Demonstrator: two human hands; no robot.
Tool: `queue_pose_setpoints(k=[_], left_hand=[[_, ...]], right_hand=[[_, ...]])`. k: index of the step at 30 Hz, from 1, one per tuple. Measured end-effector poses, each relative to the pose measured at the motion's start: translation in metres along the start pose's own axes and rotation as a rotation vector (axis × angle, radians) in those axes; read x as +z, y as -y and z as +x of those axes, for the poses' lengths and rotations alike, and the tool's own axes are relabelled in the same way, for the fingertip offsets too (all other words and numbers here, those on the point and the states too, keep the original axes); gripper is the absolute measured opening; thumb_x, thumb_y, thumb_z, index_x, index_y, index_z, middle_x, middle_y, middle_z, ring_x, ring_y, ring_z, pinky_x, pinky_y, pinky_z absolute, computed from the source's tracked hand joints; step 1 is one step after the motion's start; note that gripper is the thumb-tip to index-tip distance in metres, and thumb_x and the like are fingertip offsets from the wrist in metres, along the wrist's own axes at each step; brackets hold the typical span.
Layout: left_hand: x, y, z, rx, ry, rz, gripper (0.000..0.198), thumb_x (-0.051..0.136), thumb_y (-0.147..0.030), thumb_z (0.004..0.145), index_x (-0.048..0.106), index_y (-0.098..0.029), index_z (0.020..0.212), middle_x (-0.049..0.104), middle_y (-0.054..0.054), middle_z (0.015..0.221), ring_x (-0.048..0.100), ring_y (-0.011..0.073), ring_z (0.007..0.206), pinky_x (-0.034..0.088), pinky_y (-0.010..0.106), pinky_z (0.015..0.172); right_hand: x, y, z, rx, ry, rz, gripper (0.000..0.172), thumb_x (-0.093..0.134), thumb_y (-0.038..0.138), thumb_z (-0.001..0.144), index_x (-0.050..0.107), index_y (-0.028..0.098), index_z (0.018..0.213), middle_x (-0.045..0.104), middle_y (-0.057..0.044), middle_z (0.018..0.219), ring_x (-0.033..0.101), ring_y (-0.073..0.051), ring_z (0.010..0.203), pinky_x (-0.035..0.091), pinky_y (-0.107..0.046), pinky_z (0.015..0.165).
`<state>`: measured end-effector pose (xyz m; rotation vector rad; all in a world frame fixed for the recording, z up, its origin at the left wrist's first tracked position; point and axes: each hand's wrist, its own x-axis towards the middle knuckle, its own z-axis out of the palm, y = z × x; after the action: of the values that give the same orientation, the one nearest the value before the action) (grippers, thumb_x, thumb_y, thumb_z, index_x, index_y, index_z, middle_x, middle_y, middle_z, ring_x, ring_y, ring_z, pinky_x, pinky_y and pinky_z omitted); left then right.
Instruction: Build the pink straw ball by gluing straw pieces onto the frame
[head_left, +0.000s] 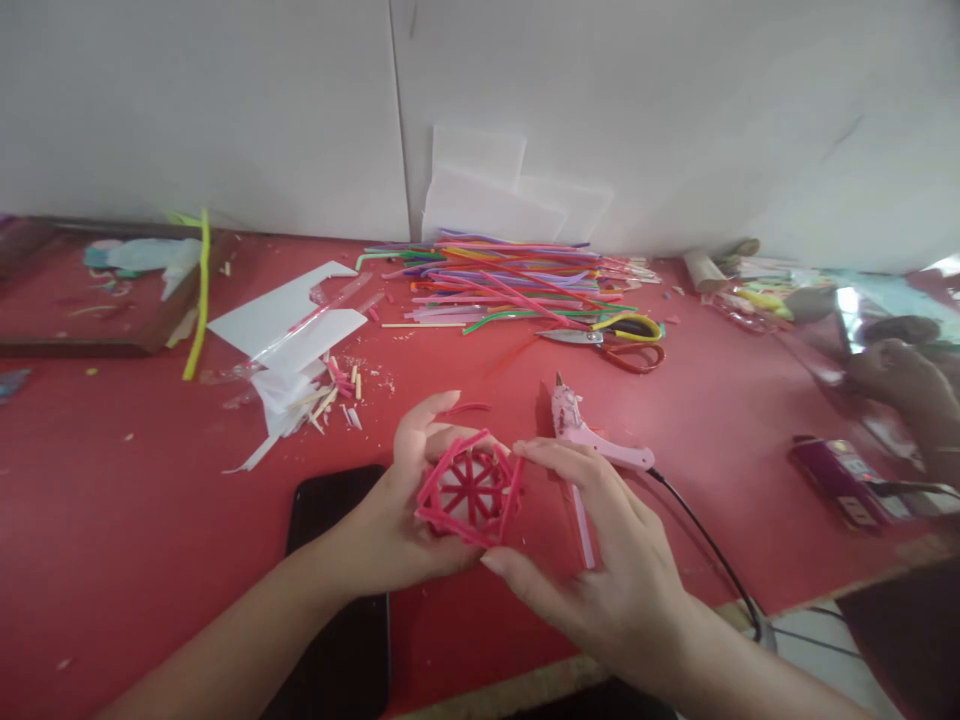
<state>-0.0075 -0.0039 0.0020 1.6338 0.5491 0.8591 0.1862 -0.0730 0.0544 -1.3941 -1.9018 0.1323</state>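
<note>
Pink straw frame point(470, 488) gripped between left hand point(405, 520), right hand point(600, 560).

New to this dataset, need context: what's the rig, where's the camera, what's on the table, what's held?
No machine: a person works with bare hands, filmed by one head-worn camera looking forward and down. The left hand cradles a pink straw frame, and the right hand pinches its right side. On the red table lie a pink glue gun, scissors, a pile of coloured straws, white paper and a black flat device under the left forearm. At the right edge is another person's hand.
</note>
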Motion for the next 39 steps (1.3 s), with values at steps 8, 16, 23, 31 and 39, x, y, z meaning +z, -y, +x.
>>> queue_pose_setpoints(k=[8,16,23,31,39], left_hand=[[-0.0008,0.0008,0.0003,-0.016,-0.005,0.004,0.106,0.083,-0.028,0.075,0.011,-0.046,0.151,0.056,0.004,0.126,0.062,0.02,0.103,0.053,0.037,0.092],[-0.0007,-0.001,0.001,-0.002,0.009,-0.005,0.106,0.083,-0.022,0.075,0.012,-0.045,0.151,0.056,0.007,0.129,0.065,0.0236,0.107,0.057,0.037,0.088],[-0.0007,0.001,0.0001,0.001,0.01,-0.023,0.106,0.083,-0.02,0.074,0.013,-0.047,0.149,0.056,0.006,0.13,0.064,0.023,0.11,0.057,0.036,0.091],[0.0,0.0002,0.0007,0.01,-0.006,-0.006,0.106,0.083,-0.024,0.075,0.012,-0.045,0.152,0.057,0.006,0.127,0.063,0.0237,0.109,0.055,0.04,0.091],[-0.0002,-0.0009,0.0018,-0.005,0.005,-0.013,0.104,0.082,-0.027,0.077,0.011,-0.046,0.151,0.057,0.006,0.128,0.063,0.0246,0.112,0.056,0.04,0.092]], right_hand=[[0.0015,-0.0015,0.0014,-0.037,-0.01,0.002,0.047,0.07,0.042,0.086,0.056,0.014,0.121,0.072,-0.01,0.112,0.069,-0.02,0.105,0.058,-0.031,0.093],[0.0013,-0.0023,0.0002,-0.023,0.026,0.03,0.049,0.073,0.039,0.084,0.056,0.016,0.123,0.071,-0.007,0.113,0.067,-0.018,0.106,0.057,-0.031,0.095],[-0.0002,-0.0018,-0.0006,-0.054,-0.02,-0.019,0.047,0.071,0.041,0.085,0.055,0.016,0.122,0.071,-0.008,0.111,0.067,-0.019,0.105,0.057,-0.032,0.093],[0.0033,-0.0017,-0.0029,-0.029,-0.011,-0.011,0.046,0.07,0.042,0.086,0.055,0.016,0.121,0.071,-0.009,0.11,0.067,-0.02,0.102,0.059,-0.033,0.09],[0.0012,-0.0037,0.0004,-0.03,0.005,0.026,0.047,0.071,0.043,0.086,0.057,0.015,0.12,0.072,-0.009,0.111,0.068,-0.02,0.104,0.058,-0.032,0.092]])
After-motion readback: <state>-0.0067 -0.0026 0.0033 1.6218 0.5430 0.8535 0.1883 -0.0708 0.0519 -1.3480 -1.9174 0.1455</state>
